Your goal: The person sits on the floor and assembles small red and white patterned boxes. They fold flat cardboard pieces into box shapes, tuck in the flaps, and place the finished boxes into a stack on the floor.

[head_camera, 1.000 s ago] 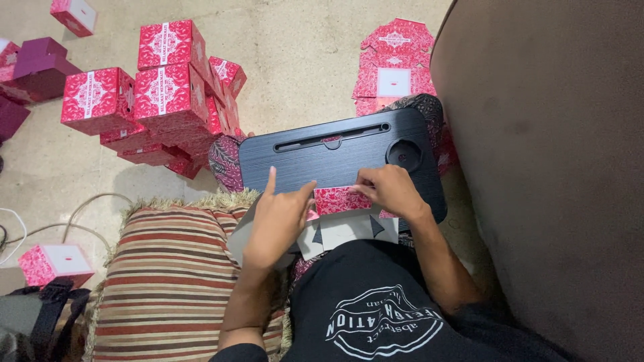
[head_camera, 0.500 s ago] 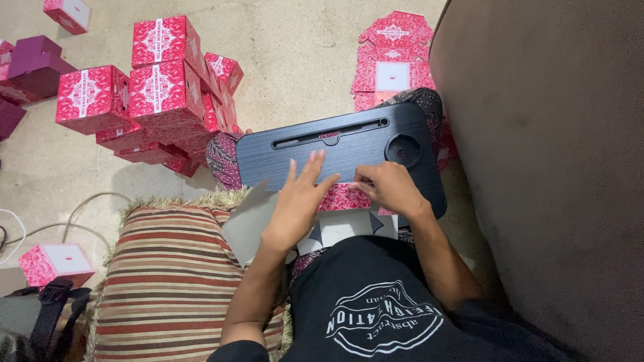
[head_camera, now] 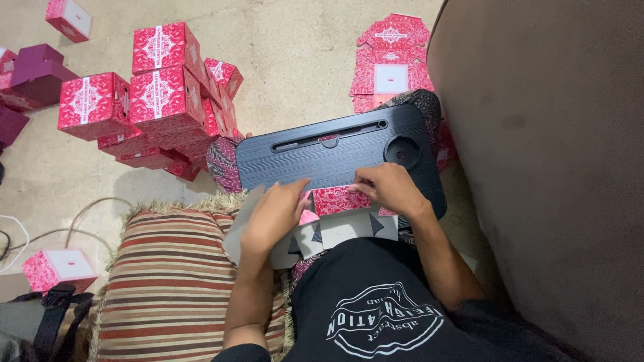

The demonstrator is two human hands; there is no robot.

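A flat pink patterned box blank [head_camera: 339, 200] with grey inner flaps lies at the near edge of a black lap tray [head_camera: 315, 155] over my lap. My left hand [head_camera: 274, 216] presses on the blank's left side, fingers spread over the pink panel and a grey flap. My right hand [head_camera: 388, 188] grips the blank's right upper edge, fingers curled on it. The grey flaps hang off the tray toward my black shirt.
A pile of folded pink boxes [head_camera: 157, 100] stands on the floor at the left, with purple boxes [head_camera: 33, 67] beyond. Flat pink blanks [head_camera: 390, 64] lie behind the tray. A striped cushion [head_camera: 171, 281] is at my left, a grey sofa [head_camera: 557, 167] at my right, another pink box [head_camera: 57, 268] near cables.
My left hand has slid back from the tray's middle to the blank's left side. The right hand stays on the blank's right edge. The blank sits slightly nearer me.
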